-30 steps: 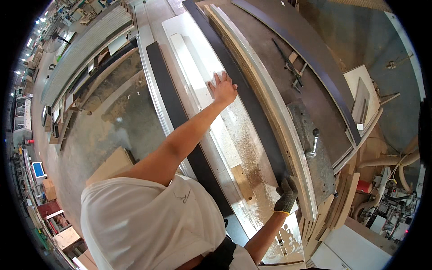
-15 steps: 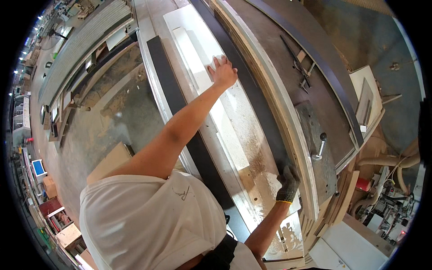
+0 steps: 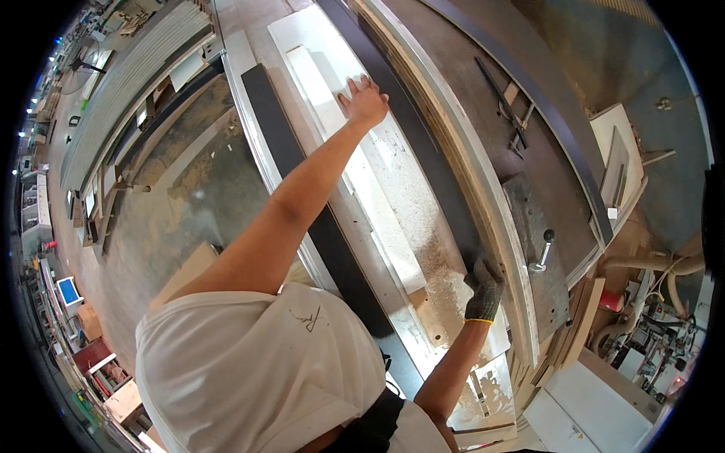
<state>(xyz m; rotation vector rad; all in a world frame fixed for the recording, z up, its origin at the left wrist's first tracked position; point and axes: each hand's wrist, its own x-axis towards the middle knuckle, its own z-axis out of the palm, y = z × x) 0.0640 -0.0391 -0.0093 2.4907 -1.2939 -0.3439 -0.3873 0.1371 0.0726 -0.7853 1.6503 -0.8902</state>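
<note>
While lying flat on the saw table (image 3: 544, 174), long pale board (image 3: 377, 189), likely stiff, heavy and dusty-slippery, best gripped at its edges; left hand (image 3: 365, 100) spread on its far part, gloved right hand (image 3: 483, 291) curled over near edge.

A small blue-lit screen (image 3: 66, 289) stands far left.

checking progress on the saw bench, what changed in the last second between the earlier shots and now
The left hand has slid farther forward along the long pale board, arm stretched out more. It lies flat on the board, fingers spread, gripping nothing. The gloved right hand stays at the near end, against the dark strip. The lever handle and the tools on the bench have not moved.
</note>
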